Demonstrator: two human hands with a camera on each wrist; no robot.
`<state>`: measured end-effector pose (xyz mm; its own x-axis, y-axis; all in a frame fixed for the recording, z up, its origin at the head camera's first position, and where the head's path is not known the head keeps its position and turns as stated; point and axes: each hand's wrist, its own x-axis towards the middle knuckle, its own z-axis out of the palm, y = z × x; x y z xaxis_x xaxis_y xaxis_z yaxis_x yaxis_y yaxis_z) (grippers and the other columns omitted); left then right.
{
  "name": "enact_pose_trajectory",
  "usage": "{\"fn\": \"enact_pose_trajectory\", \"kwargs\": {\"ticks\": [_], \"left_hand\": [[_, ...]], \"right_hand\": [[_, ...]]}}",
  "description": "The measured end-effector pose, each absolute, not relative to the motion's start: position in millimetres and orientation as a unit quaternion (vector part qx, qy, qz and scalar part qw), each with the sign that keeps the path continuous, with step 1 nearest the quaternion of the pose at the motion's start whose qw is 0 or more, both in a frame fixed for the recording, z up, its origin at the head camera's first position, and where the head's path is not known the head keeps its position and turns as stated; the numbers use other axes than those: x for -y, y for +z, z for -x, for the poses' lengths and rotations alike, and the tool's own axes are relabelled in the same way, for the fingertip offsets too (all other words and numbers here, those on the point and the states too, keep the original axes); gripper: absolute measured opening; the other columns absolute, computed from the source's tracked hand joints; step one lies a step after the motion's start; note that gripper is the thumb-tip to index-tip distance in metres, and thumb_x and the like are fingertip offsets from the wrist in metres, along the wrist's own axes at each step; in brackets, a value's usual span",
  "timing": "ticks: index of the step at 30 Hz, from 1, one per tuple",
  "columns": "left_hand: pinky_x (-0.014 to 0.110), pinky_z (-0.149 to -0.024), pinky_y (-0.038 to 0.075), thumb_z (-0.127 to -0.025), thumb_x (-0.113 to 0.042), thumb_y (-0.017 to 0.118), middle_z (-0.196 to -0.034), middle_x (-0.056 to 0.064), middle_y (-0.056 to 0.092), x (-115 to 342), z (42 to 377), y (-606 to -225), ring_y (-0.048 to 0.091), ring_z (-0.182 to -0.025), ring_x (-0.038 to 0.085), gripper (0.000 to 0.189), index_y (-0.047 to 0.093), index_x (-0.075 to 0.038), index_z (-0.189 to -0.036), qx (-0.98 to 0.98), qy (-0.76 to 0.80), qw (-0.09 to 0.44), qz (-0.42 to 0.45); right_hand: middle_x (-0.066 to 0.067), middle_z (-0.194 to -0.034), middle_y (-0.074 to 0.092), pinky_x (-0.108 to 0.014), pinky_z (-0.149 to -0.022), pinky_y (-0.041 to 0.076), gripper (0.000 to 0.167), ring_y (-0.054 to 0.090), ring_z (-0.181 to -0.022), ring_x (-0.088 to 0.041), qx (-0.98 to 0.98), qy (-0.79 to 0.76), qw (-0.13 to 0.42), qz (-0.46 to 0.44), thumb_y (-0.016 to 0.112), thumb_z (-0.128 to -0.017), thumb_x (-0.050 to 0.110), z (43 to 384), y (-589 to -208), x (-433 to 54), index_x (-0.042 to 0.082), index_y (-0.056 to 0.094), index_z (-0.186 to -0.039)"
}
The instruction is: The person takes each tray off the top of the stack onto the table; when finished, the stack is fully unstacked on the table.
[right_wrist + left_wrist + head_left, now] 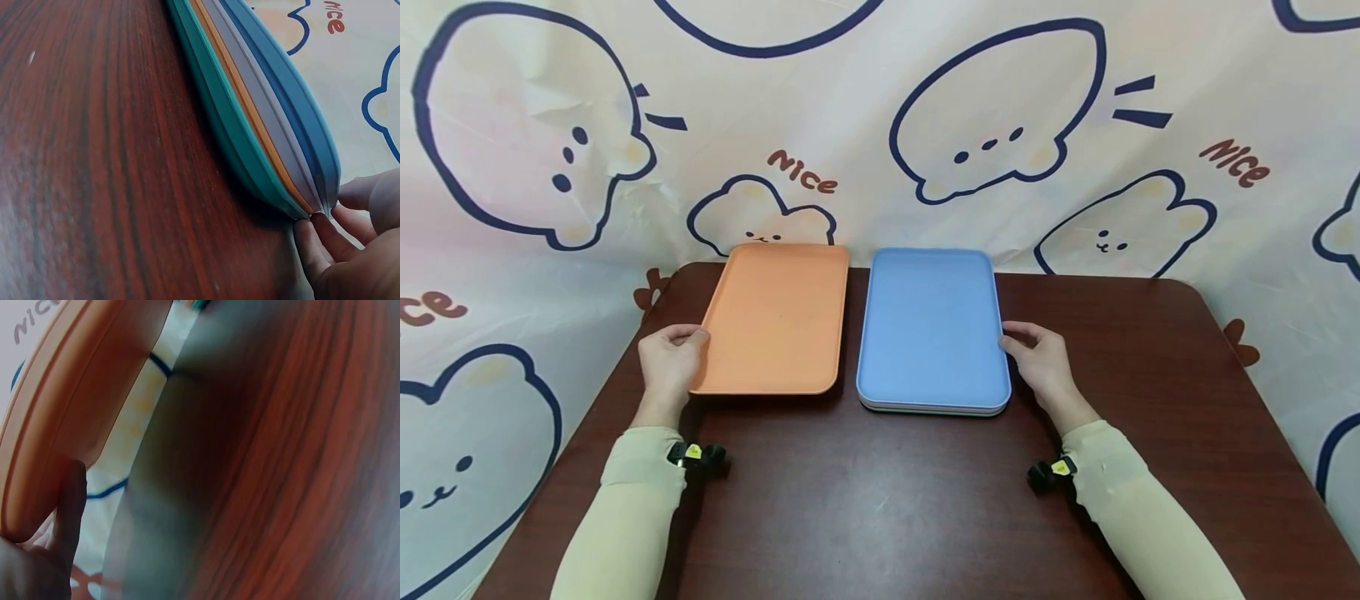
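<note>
My left hand (672, 360) grips the left edge of an orange tray (775, 321). In the left wrist view the tray's underside (78, 406) is tilted up off the table, with a finger bent against it. Beside it lies a stack of trays topped by a blue tray (934, 325). The right wrist view shows lavender (269, 103), orange (240, 94) and green trays (219, 106) beneath the blue one. My right hand (1043, 360) holds the stack at its right edge, thumb and fingertips spread over the layered rims.
Both trays and stack are over a dark brown wooden table (880, 508). A cartoon-printed sheet (865, 108) hangs behind the table and at its sides. Small black wrist cameras, one on the left sleeve (625, 500) and one on the right sleeve (1138, 500), jut inward.
</note>
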<state>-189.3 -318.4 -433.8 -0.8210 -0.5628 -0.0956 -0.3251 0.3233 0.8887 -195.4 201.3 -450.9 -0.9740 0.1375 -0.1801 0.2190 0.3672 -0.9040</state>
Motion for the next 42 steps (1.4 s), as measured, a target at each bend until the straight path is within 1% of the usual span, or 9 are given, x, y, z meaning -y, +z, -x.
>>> {"fn": "enact_pose_trajectory", "kwargs": {"ticks": [12,15,18,23,28,34,37,39,42], "left_hand": [[0.021,-0.075,0.049,-0.106,-0.030,0.067,-0.080,-0.019,0.061,361,194,-442,0.057,-0.084,0.003,0.038,0.075,-0.003,-0.131,0.810,-0.491,0.092,-0.308],[0.024,-0.083,0.050,-0.105,-0.033,0.068,-0.091,-0.016,0.061,372,196,-444,0.058,-0.095,0.007,0.040,0.077,-0.006,-0.133,0.803,-0.491,0.089,-0.325],[0.033,-0.101,0.052,-0.104,-0.035,0.070,-0.108,-0.010,0.064,381,197,-446,0.059,-0.119,0.017,0.039,0.078,-0.010,-0.134,0.790,-0.499,0.088,-0.346],[0.042,-0.126,0.042,-0.103,-0.037,0.072,-0.136,-0.002,0.064,389,197,-450,0.048,-0.149,0.024,0.038,0.078,-0.018,-0.136,0.763,-0.524,0.080,-0.371],[0.042,-0.128,0.040,-0.102,-0.038,0.074,-0.137,-0.003,0.067,392,199,-455,0.047,-0.153,0.025,0.041,0.076,-0.018,-0.138,0.760,-0.524,0.078,-0.377],[0.044,-0.127,0.043,-0.104,-0.033,0.072,-0.163,0.009,0.055,393,202,-459,0.045,-0.156,0.027,0.042,0.074,-0.012,-0.139,0.784,-0.494,0.078,-0.367],[0.044,-0.126,0.043,-0.104,-0.031,0.072,-0.162,0.011,0.056,393,204,-459,0.046,-0.155,0.027,0.041,0.074,-0.011,-0.140,0.796,-0.479,0.078,-0.362],[0.043,-0.124,0.045,-0.104,-0.030,0.072,-0.152,0.009,0.065,392,205,-459,0.049,-0.153,0.027,0.042,0.073,-0.011,-0.141,0.801,-0.471,0.077,-0.361],[0.030,-0.106,0.056,-0.104,-0.030,0.071,-0.111,-0.006,0.077,394,206,-459,0.061,-0.136,0.022,0.044,0.071,-0.013,-0.144,0.812,-0.459,0.069,-0.355]], "right_hand": [[-0.018,-0.155,0.058,-0.013,-0.083,0.054,0.039,0.061,-0.123,-0.028,-0.823,-0.555,0.042,-0.110,0.065,-0.109,0.018,195,-451,-201,0.006,0.066,-0.147],[-0.017,-0.156,0.058,-0.013,-0.083,0.053,0.039,0.060,-0.124,-0.028,-0.823,-0.556,0.040,-0.110,0.065,-0.109,0.018,195,-451,-201,0.006,0.066,-0.146],[-0.017,-0.156,0.058,-0.014,-0.083,0.053,0.039,0.060,-0.124,-0.027,-0.823,-0.556,0.038,-0.109,0.065,-0.109,0.018,196,-451,-200,0.006,0.067,-0.146],[-0.018,-0.156,0.057,-0.012,-0.081,0.053,0.039,0.060,-0.124,-0.027,-0.824,-0.555,0.037,-0.105,0.064,-0.109,0.017,196,-452,-201,0.005,0.066,-0.146],[-0.018,-0.155,0.058,-0.012,-0.081,0.054,0.039,0.061,-0.123,-0.027,-0.823,-0.556,0.040,-0.105,0.064,-0.109,0.018,196,-453,-201,0.005,0.066,-0.146],[-0.017,-0.155,0.058,-0.012,-0.081,0.053,0.039,0.060,-0.123,-0.028,-0.824,-0.554,0.042,-0.113,0.065,-0.109,0.018,195,-452,-201,0.006,0.066,-0.146],[-0.018,-0.155,0.059,-0.012,-0.081,0.053,0.039,0.060,-0.123,-0.028,-0.823,-0.555,0.041,-0.114,0.065,-0.109,0.018,195,-452,-201,0.006,0.067,-0.146],[-0.017,-0.154,0.059,-0.012,-0.081,0.053,0.039,0.060,-0.123,-0.028,-0.822,-0.556,0.040,-0.114,0.065,-0.109,0.018,196,-452,-202,0.006,0.067,-0.146],[-0.018,-0.154,0.059,-0.012,-0.081,0.053,0.039,0.060,-0.123,-0.028,-0.822,-0.557,0.037,-0.113,0.065,-0.109,0.018,196,-452,-202,0.006,0.067,-0.145]]}}
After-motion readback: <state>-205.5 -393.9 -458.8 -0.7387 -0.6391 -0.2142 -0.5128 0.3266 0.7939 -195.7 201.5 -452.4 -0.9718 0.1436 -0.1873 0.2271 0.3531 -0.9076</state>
